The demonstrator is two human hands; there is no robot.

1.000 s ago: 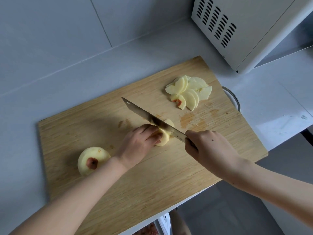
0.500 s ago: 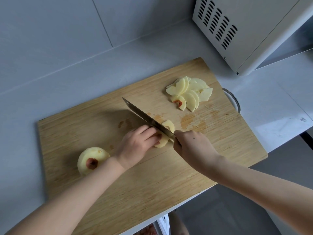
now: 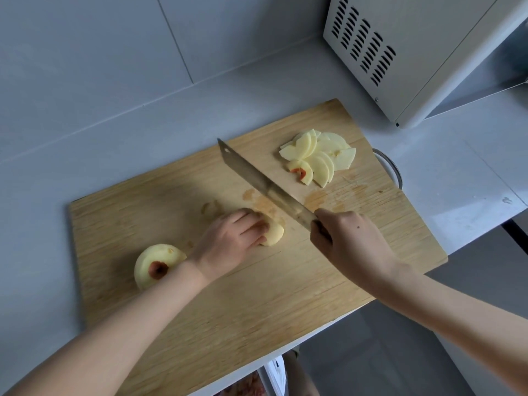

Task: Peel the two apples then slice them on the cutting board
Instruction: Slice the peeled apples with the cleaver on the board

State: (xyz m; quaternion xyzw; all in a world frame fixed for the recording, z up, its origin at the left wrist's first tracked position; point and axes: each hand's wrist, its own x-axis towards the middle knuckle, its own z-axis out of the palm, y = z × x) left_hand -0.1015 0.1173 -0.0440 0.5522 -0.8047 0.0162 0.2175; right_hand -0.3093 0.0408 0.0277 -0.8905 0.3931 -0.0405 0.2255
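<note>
A wooden cutting board lies on the pale counter. My left hand grips a small peeled apple piece near the board's middle, fingers curled over it. My right hand holds the handle of a long knife; its blade angles up and away to the left, just right of the apple piece and clear of it. A peeled apple half with a brown core spot sits at the board's left, partly behind my left wrist. A fan of thin apple slices lies at the board's far right.
A white microwave stands at the back right. A metal handle loop pokes out at the board's right edge. The counter edge runs along the board's near side, with floor below. Tiled wall is behind.
The knife has come off the apple piece and moved to the right of it, blade tip swung farther away. My left hand still holds the piece in place.
</note>
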